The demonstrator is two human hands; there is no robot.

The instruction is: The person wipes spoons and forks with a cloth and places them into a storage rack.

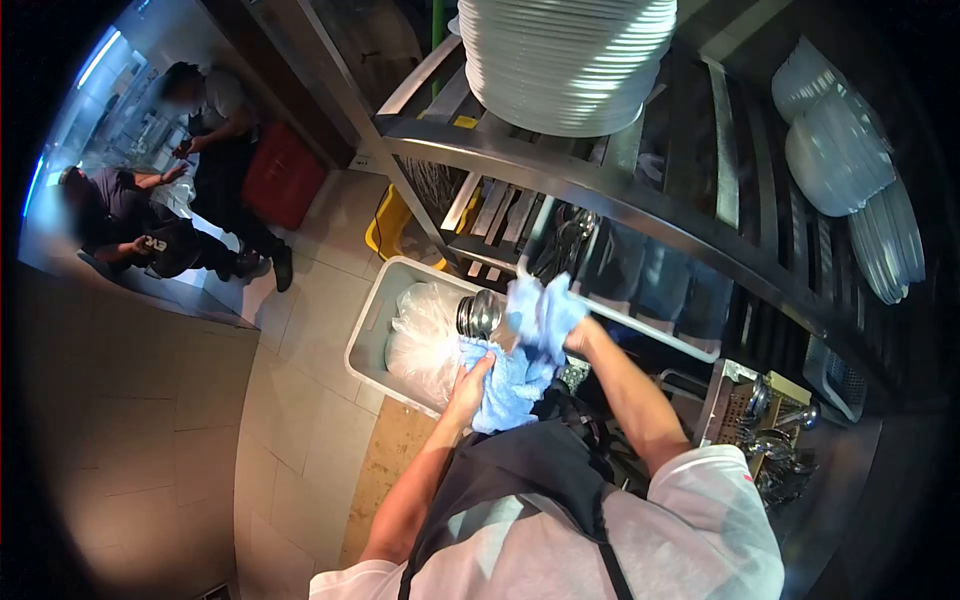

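My left hand (474,388) grips a light blue cloth (510,395) over the edge of a grey bin. Just beyond the cloth, a bunch of shiny metal spoons (481,314) shows its rounded bowls; the handles are hidden, apparently under the cloth. Another bunched part of blue cloth (543,312) is in my right hand (578,336), slightly blurred, with most of the fingers covered. Inside the grey bin (362,350) lies a clear plastic bag (425,335), left of the spoons.
A metal rack (600,182) ahead bears stacked white plates (570,65). Below it, a tray (650,328) holds dark cutlery (570,240). More cutlery (770,440) stands at right. A yellow bucket (395,225) is behind the bin. Two people (225,130) are at far left.
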